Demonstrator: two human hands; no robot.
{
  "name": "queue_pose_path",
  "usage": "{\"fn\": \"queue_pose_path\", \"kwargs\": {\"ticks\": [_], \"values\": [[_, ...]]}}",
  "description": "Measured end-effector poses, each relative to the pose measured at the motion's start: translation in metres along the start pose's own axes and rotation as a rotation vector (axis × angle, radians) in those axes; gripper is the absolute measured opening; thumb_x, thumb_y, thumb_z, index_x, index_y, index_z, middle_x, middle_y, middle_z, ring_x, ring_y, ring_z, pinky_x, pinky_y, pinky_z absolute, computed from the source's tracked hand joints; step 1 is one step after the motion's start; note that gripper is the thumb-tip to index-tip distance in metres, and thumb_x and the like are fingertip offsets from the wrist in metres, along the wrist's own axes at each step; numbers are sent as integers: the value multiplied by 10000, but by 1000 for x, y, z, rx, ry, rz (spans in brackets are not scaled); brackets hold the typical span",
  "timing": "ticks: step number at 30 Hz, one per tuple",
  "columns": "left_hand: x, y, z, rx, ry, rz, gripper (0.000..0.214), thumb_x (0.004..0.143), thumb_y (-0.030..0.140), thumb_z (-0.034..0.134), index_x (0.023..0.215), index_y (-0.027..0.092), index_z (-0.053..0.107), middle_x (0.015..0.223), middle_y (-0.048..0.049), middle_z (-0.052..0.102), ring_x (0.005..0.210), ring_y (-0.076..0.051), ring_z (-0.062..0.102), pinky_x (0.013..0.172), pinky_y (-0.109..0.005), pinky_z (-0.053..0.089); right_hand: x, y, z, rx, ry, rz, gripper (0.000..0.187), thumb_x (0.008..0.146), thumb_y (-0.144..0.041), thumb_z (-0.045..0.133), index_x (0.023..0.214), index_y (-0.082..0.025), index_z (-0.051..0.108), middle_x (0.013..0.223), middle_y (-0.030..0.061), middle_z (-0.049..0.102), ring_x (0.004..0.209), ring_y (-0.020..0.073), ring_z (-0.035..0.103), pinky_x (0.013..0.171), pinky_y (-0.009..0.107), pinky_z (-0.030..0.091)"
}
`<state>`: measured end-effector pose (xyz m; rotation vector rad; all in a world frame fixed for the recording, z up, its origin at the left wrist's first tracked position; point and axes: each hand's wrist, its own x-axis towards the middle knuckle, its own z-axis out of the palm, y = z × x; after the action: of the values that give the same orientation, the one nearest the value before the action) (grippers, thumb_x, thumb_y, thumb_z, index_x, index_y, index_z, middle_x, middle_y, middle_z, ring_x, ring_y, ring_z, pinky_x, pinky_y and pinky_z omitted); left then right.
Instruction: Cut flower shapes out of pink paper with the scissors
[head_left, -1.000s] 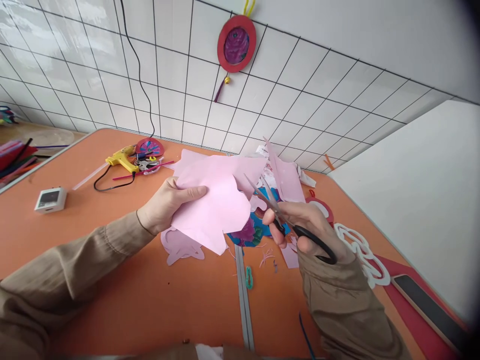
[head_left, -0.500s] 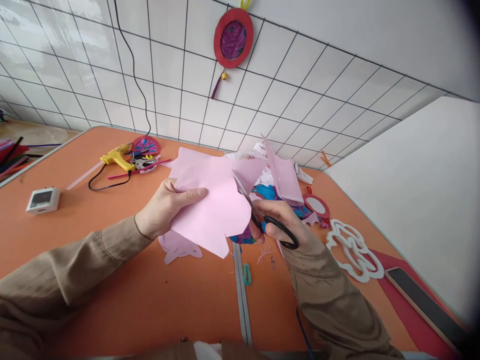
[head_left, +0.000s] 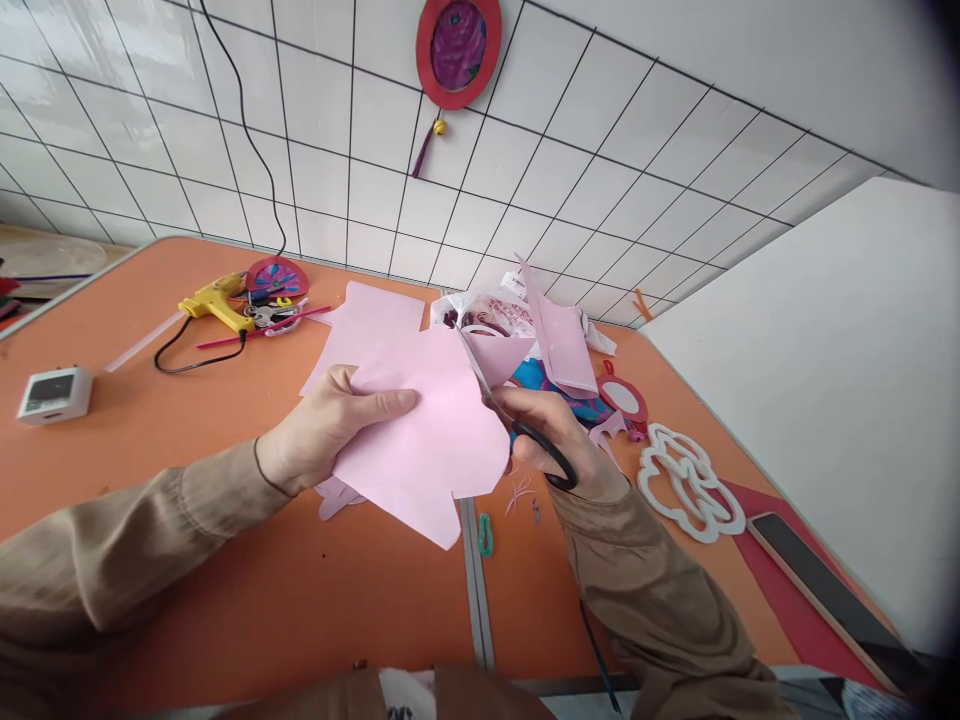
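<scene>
A pink sheet with a partly cut, curving outline is pinched by my left hand, thumb on top and fingers hidden beneath. My right hand is wrapped round a pair of scissors with black handles. Their blades lie along the sheet's upper right edge, where a flap of it bends away. Behind the held sheet, another pink sheet rests on the table. Pink cut pieces show partly from under my left hand.
On the orange table a yellow glue gun and a white charger stand at left. White cloud-shaped cutouts and a phone lie at right. A green clip lies in front; a folded pink sheet leans behind.
The held sheet has shifted down and away from the pink sheet behind it, and the scissors are further along its edge. The whole view has also shifted slightly.
</scene>
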<state>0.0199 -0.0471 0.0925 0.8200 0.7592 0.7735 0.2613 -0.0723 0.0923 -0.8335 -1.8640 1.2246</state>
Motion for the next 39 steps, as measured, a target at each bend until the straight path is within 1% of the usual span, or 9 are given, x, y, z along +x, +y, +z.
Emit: {"fn": "queue_pose_path", "kwargs": {"ticks": [6, 8, 12, 20, 26, 32, 35, 37, 39], "values": [[1, -3, -1, 11, 23, 14, 149, 700, 236, 838, 766, 115, 781, 544, -92, 710, 709, -275, 755, 627, -308, 635, -2, -4, 1, -30, 21, 33, 473, 824, -647, 649, 834, -177, 592, 635, -3, 495, 539, 130, 467, 490, 279, 375], [1, -3, -1, 10, 30, 10, 143, 697, 229, 836, 759, 114, 779, 564, -96, 720, 695, -273, 753, 619, -311, 636, -2, -6, 1, -59, 46, 49, 500, 808, -673, 651, 847, -176, 605, 645, -2, 489, 550, 133, 468, 493, 281, 373], [-1, -2, 1, -13, 35, 1, 148, 681, 221, 847, 750, 112, 775, 675, -108, 764, 668, -256, 749, 585, -296, 632, -2, -6, 2, -82, 74, 62, 533, 788, -693, 658, 913, -175, 644, 670, -1, 477, 561, 135, 474, 479, 274, 384], [1, -3, 1, -40, 33, -15, 148, 681, 211, 850, 762, 113, 774, 704, -107, 773, 668, -246, 749, 602, -296, 636, -4, -2, 1, -68, 87, 31, 482, 806, -617, 694, 985, -170, 702, 696, -1, 481, 568, 122, 487, 486, 254, 411], [-1, -1, 3, -9, 52, -33, 162, 684, 225, 846, 753, 104, 764, 608, -98, 738, 625, -241, 738, 601, -293, 631, -4, -3, 2, -28, 82, 51, 501, 789, -609, 717, 988, -149, 718, 683, -4, 488, 569, 114, 478, 480, 233, 400], [-3, 1, 5, -9, 57, -40, 144, 694, 216, 837, 724, 102, 754, 666, -103, 760, 586, -214, 725, 534, -251, 608, -4, -3, 2, -13, 87, 52, 507, 785, -598, 728, 992, -136, 721, 664, -9, 489, 563, 105, 472, 482, 222, 392], [-3, 1, 5, -23, 45, -25, 110, 708, 194, 820, 741, 106, 764, 657, -103, 758, 598, -222, 732, 563, -269, 620, -4, -2, 1, -7, 83, 48, 504, 785, -589, 733, 996, -133, 715, 658, -6, 504, 561, 111, 480, 485, 231, 394], [-3, 2, 7, -17, 54, -22, 78, 721, 175, 802, 737, 108, 766, 630, -100, 749, 554, -214, 719, 568, -281, 622, -3, -2, 1, 0, 75, 39, 492, 787, -582, 735, 986, -132, 711, 651, -5, 510, 555, 113, 482, 485, 235, 390], [-4, 2, 7, 1, 59, -21, 81, 726, 178, 798, 716, 107, 760, 620, -100, 745, 507, -203, 700, 532, -275, 611, -3, -3, 1, 6, 72, 32, 480, 790, -580, 732, 963, -133, 707, 646, -7, 507, 542, 110, 476, 478, 237, 378]]}}
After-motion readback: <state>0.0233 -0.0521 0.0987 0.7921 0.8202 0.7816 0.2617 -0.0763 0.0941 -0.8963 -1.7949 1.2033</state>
